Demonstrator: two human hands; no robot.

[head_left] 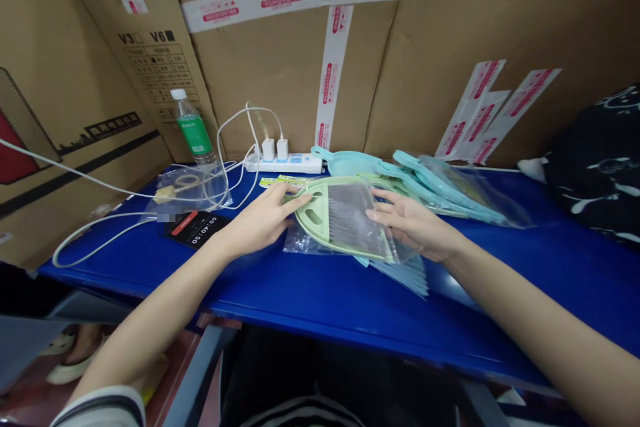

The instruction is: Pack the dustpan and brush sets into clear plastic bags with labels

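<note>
Above the blue table, my left hand (267, 217) and my right hand (413, 221) hold a light green dustpan and brush set in a clear plastic bag between them. The brush (323, 213), with its grey bristles pointing right, lies against the dustpan (304, 223). My left thumb rests on the brush's handle side. On the opposite side, my right fingers pinch the bag near the bristle ends. A light blue brush (405, 275) lies partly hidden beneath the set. Just behind are a light blue dustpan (353, 163) and more blue pieces (440, 183), some in clear bags.
Cardboard (280, 73) walls in the table (280, 297) at the back and left. At the left stand a bottle (194, 133) and a power strip (305, 163) with chargers and loose white cables. A phone (195, 228) lies near my left forearm. Dark patterned fabric (595, 167) is at far right.
</note>
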